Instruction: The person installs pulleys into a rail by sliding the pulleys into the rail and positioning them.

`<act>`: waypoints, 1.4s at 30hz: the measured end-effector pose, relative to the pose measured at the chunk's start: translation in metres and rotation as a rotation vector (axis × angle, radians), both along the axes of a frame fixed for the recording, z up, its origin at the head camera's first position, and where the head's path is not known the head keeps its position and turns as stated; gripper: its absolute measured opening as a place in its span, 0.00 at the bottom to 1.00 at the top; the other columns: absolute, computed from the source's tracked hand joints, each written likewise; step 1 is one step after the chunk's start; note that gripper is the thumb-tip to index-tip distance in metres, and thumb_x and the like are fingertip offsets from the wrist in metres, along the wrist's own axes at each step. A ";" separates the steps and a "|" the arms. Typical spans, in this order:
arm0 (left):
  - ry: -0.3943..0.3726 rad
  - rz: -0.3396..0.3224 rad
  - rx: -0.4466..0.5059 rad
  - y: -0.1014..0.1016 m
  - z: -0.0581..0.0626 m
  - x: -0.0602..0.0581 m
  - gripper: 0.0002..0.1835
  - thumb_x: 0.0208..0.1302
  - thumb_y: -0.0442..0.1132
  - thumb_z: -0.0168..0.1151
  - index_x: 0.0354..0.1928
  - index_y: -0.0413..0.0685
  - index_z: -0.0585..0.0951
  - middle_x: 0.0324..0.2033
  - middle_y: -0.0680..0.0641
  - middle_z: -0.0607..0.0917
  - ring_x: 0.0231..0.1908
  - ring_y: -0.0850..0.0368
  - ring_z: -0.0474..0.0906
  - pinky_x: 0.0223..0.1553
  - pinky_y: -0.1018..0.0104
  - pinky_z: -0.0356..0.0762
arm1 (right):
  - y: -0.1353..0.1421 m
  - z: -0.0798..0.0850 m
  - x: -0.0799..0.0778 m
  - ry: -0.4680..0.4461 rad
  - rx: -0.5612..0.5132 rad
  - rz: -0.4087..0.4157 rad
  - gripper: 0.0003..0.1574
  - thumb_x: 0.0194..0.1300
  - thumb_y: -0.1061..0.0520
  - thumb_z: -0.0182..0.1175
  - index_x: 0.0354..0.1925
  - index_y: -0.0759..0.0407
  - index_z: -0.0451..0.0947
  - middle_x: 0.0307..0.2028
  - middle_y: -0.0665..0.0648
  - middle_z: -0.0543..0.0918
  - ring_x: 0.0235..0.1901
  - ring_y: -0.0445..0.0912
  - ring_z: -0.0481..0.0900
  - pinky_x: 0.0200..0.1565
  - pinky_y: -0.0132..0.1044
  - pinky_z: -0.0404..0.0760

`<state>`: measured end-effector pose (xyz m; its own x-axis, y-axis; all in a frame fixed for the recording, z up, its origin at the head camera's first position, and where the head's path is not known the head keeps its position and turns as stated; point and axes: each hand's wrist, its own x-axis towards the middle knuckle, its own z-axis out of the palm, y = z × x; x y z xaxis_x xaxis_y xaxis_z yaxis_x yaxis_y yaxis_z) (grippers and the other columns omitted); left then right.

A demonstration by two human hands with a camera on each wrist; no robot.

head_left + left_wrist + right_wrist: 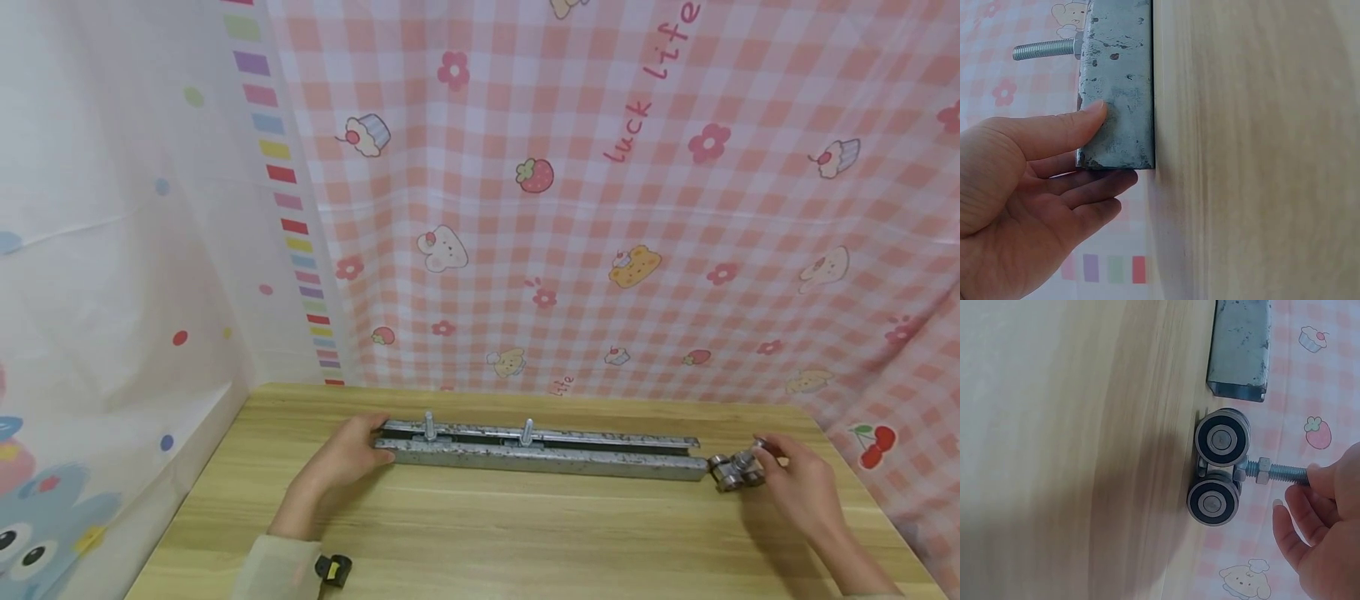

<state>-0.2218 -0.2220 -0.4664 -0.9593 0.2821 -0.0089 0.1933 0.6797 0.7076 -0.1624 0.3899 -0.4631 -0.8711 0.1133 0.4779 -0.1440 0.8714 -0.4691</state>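
Note:
A long grey metal track [555, 460] with a slot along its top lies across the wooden table. Two threaded bolts [429, 427] stand up out of the slot, in the left half and near the middle. My left hand [351, 450] grips the track's left end, its thumb on the near side wall [1116, 81]. By its threaded bolt [1288, 474], my right hand [802, 483] pinches a roller trolley [731, 473] with dark-ringed wheels [1222, 439] and a nut. The trolley is just off the track's right end, tilted in the head view.
The wooden table [480, 533] extends toward me. Behind it hangs a pink checked curtain [570, 233], with a white one [135, 250] at the left. A small black object [334, 571] with a yellow mark is beside my left sleeve.

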 end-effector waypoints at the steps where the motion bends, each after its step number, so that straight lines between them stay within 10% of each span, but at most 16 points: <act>1: -0.003 0.003 0.002 0.000 0.000 0.000 0.34 0.63 0.27 0.72 0.68 0.22 0.71 0.65 0.27 0.77 0.68 0.31 0.71 0.69 0.39 0.71 | 0.000 0.000 -0.001 0.005 -0.002 0.001 0.11 0.67 0.71 0.66 0.47 0.75 0.84 0.38 0.71 0.87 0.34 0.21 0.68 0.24 0.21 0.69; 42: 0.001 -0.009 -0.014 -0.002 -0.003 -0.001 0.34 0.64 0.28 0.71 0.69 0.21 0.70 0.67 0.26 0.74 0.70 0.30 0.68 0.70 0.38 0.69 | -0.024 0.002 -0.012 -0.056 -0.074 0.010 0.14 0.73 0.65 0.63 0.53 0.72 0.83 0.41 0.70 0.88 0.35 0.20 0.69 0.25 0.28 0.76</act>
